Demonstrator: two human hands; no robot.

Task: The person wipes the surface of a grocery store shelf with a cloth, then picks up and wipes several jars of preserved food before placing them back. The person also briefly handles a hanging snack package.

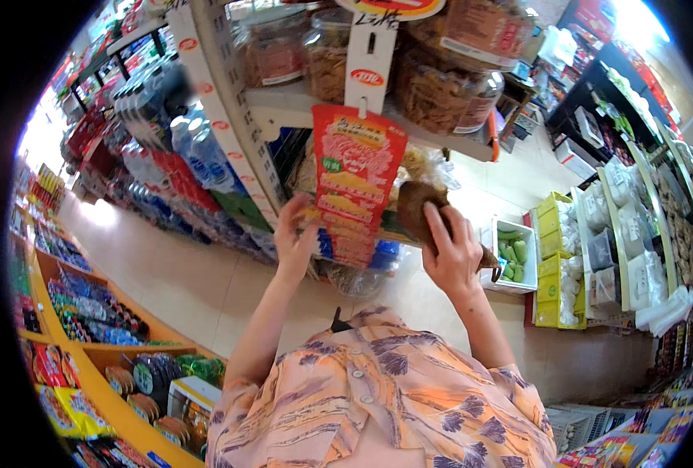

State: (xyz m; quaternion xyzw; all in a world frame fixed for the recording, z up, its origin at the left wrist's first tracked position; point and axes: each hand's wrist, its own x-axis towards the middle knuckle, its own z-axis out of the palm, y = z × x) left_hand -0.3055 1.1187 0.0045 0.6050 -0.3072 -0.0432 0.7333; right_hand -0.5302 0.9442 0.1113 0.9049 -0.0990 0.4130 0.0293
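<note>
My right hand (454,251) grips a dark brown cloth-like item (419,210), which hangs down past my palm to a small loop near the wrist. Blurred, my left hand (293,237) has its thumb and fingers apart beside a hanging strip of red printed packets (355,175); no held thing shows in it. The strip hangs from a hook on a white shelf post. Clear plastic bags of dry food (425,167) lie on the lower shelf behind it, partly hidden.
Clear jars of brown snacks (446,88) stand on the shelf above. Bottled drinks (197,143) are stacked at left, past the metal upright (229,105). A white box of green vegetables (510,251) sits on the floor at right, near yellow crates (551,292). An orange shelf (71,345) curves along the lower left.
</note>
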